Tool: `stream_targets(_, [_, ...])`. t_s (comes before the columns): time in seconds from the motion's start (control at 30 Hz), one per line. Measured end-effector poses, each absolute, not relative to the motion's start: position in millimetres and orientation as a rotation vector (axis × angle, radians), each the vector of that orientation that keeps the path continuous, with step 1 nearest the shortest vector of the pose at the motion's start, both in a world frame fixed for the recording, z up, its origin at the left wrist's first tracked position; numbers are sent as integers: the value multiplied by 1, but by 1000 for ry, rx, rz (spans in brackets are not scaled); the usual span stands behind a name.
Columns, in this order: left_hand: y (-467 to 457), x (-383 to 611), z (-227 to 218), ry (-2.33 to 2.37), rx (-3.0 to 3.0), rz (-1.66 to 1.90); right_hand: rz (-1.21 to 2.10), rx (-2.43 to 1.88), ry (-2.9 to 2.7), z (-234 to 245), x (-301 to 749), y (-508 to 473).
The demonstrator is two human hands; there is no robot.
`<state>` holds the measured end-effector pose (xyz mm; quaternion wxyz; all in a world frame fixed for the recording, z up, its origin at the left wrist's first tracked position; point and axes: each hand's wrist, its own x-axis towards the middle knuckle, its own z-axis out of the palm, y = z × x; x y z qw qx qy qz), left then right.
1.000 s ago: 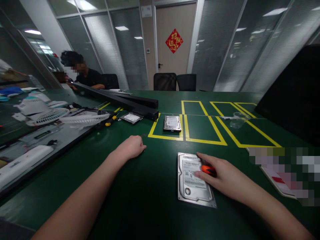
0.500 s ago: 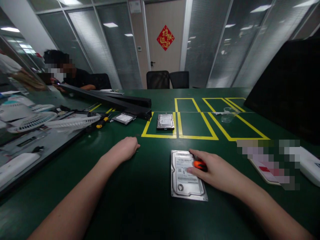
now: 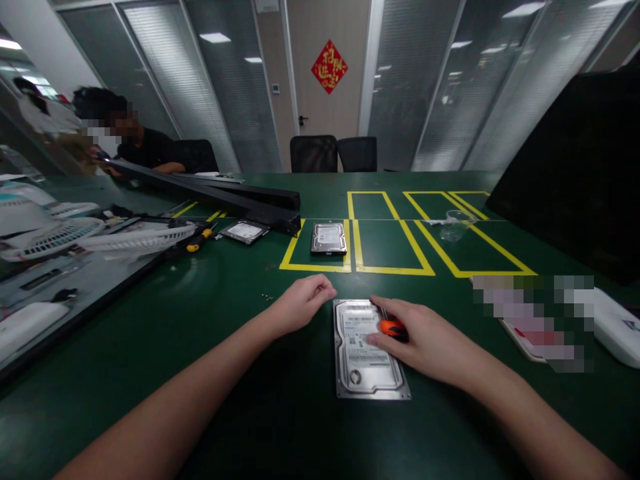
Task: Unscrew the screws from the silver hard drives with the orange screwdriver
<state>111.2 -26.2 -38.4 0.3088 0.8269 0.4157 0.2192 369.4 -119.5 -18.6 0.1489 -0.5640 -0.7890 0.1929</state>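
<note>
A silver hard drive (image 3: 361, 373) with a white label lies flat on the green table in front of me. My right hand (image 3: 413, 333) rests over its right side, fingers curled round the orange and black handle of a screwdriver (image 3: 390, 327), whose shaft is hidden. Close to the drive's top left corner is my left hand (image 3: 307, 300), its fingertips pinched together. Whatever is between them, if anything, is too small to make out. Several tiny screws (image 3: 267, 297) are scattered on the table left of that hand.
Beyond, a second hard drive (image 3: 329, 239) sits within a yellow taped box, and another drive (image 3: 245, 231) lies near long black bars (image 3: 240, 203). A yellow and black screwdriver (image 3: 200, 241), white fan parts (image 3: 135, 241), a clear cup (image 3: 454, 227) and a phone (image 3: 530, 333) surround the work area.
My left hand has moved right, from beside the small screws to the drive's top left corner, uncovering the screws. My right hand stays on the drive with the screwdriver.
</note>
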Motion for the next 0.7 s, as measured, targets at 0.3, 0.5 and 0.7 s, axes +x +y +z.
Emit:
stream_targets(0.3, [-26, 117, -40, 1106, 2179, 556, 551, -1628, -2259, -18, 370, -120])
stream_targets(0.5, [-25, 116, -42, 1107, 2196, 544, 534, -1624, -2266, -19, 370, -120])
stream_targets(0.7, [-25, 115, -42, 1110, 2190, 537, 533, -1642, -2285, -18, 370, -120])
